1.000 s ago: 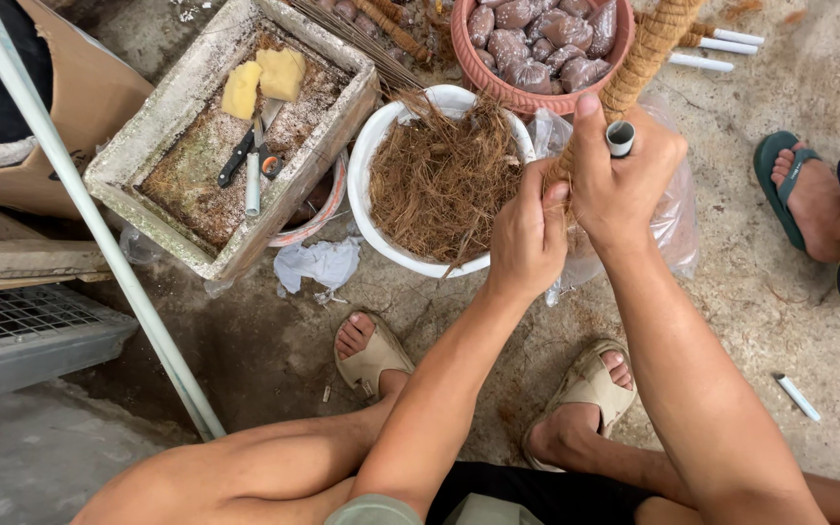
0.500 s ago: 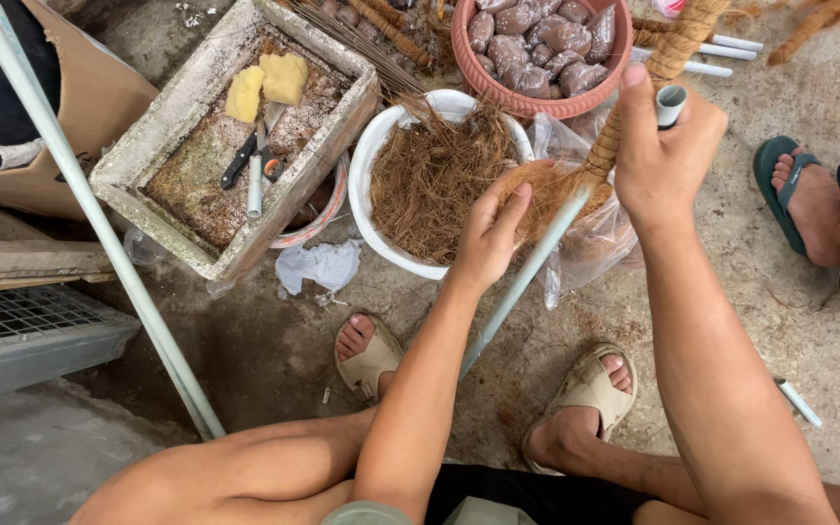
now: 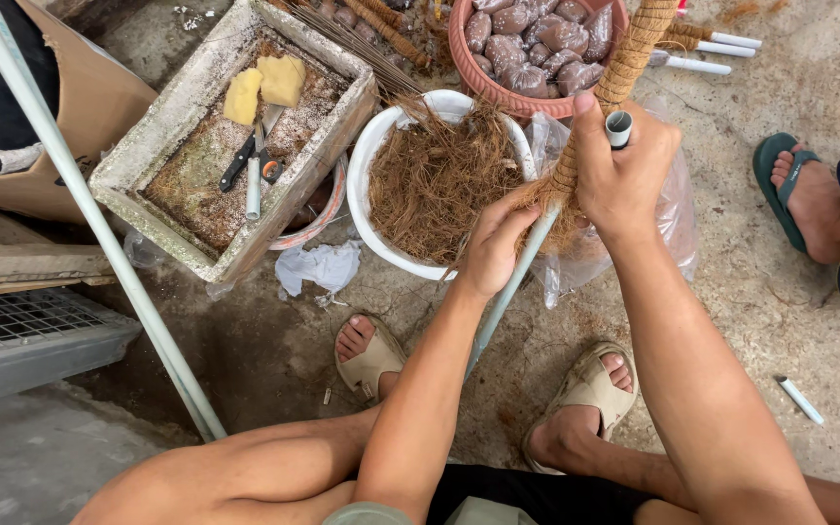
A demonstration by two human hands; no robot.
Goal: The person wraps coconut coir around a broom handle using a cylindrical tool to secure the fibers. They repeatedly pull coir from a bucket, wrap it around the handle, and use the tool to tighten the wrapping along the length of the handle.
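Wrapping fibre onto the pipe (image 3: 507, 292): left hand (image 3: 493, 248) pinches a tuft, right hand (image 3: 624, 170) grips the wrapped part, next wants tight turns.

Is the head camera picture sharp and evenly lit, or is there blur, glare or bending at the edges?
Head view: soft, even daylight, no glare; only faint shadow under the white basin. Both hands, left hand and right hand, are sharp, without motion blur. The long pale pipe curves slightly, so the wide lens distorts toward the edges.

Both hands raised forward, left hand (image 3: 493, 243) loosely curled, right hand (image 3: 624, 175) fisted
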